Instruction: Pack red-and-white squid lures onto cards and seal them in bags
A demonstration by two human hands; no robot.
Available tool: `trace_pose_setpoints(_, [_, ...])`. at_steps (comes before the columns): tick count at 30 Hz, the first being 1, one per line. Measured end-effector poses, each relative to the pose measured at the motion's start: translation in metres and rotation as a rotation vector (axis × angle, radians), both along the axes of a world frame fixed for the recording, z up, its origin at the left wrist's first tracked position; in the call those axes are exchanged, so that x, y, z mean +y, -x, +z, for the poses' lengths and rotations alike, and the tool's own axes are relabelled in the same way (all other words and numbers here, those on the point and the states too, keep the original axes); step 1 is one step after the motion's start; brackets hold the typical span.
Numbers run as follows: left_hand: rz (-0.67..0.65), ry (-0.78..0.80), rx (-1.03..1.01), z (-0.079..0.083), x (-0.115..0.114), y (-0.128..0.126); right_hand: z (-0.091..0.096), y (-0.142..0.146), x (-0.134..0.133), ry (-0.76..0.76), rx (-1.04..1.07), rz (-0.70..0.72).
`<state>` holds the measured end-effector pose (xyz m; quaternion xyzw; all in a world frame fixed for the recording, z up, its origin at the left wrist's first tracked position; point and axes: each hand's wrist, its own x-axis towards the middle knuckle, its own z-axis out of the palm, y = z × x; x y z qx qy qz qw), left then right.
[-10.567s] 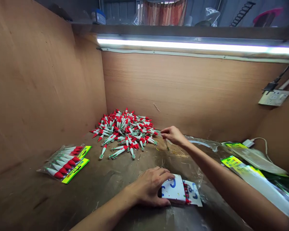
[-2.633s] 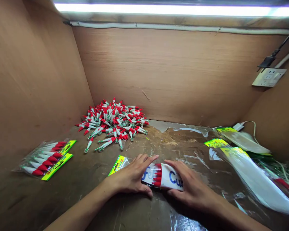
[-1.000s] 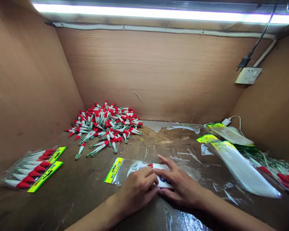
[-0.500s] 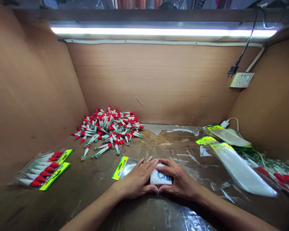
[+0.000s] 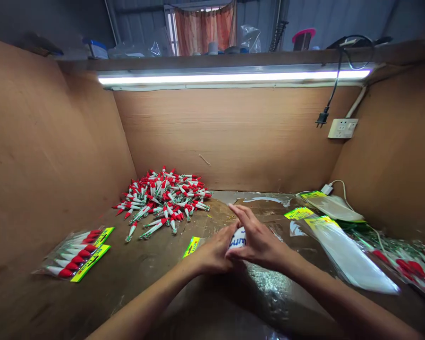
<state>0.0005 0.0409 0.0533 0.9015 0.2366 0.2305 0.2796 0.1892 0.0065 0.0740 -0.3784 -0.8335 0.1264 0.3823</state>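
Note:
Between my hands is a small white block-like object (image 5: 238,239) with blue handwriting; its kind is not clear, since my fingers cover most of it. My left hand (image 5: 214,250) is closed around its left side, the fingertips hidden. From the right, my right hand (image 5: 260,242) grips it between thumb and fingers, with the upper fingers fairly straight. A lure bag with a yellow-green header (image 5: 191,247) lies on the table behind my left forearm, mostly covered.
A heap of red-and-white squid lures (image 5: 166,193) is at the back left. Packed lures (image 5: 76,255) lie at the left. On the right are clear bags (image 5: 350,255) and more packed lures (image 5: 407,262). A black plug (image 5: 322,117) hangs near a wall socket (image 5: 343,128).
The camera has tilted up, showing more of the shelf and curtain. My hands have turned and drawn closer around the white object, and the right fingers now point upward.

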Motion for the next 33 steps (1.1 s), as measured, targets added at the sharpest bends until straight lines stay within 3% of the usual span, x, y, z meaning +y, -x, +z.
trace_pose_setpoints(4, [0.119, 0.178, -0.275, 0.029, 0.005, -0.009, 0.057, -0.007, -0.006, -0.088, 0.178, -0.114])
trace_pose_setpoints(8, [0.092, 0.440, -0.503, 0.030, 0.019, 0.008, 0.078, -0.028, -0.009, -0.138, 0.352, -0.217])
trace_pose_setpoints(12, [0.082, 0.570, -0.605, 0.019, 0.021, 0.023, 0.071, -0.040, 0.000, -0.085, 0.324, -0.216])
trace_pose_setpoints(17, [-0.051, 0.752, -0.598, 0.026, 0.008, 0.031, 0.066, -0.039, 0.008, -0.033, 0.277, -0.187])
trace_pose_setpoints(22, [-0.087, 0.756, -0.640, 0.020, 0.000, 0.021, 0.062, -0.030, 0.007, 0.009, 0.271, -0.132])
trace_pose_setpoints(27, [-0.206, 0.863, -0.453, 0.009, -0.005, 0.010, 0.059, -0.016, 0.003, 0.149, 0.318, 0.153])
trace_pose_setpoints(30, [-0.196, 0.769, -0.429, 0.012, -0.007, 0.007, 0.052, -0.011, 0.007, 0.354, 0.371, 0.360])
trace_pose_setpoints(33, [-0.228, 0.737, -0.421, 0.020, -0.012, 0.008, 0.044, -0.011, 0.012, 0.587, 0.424, 0.450])
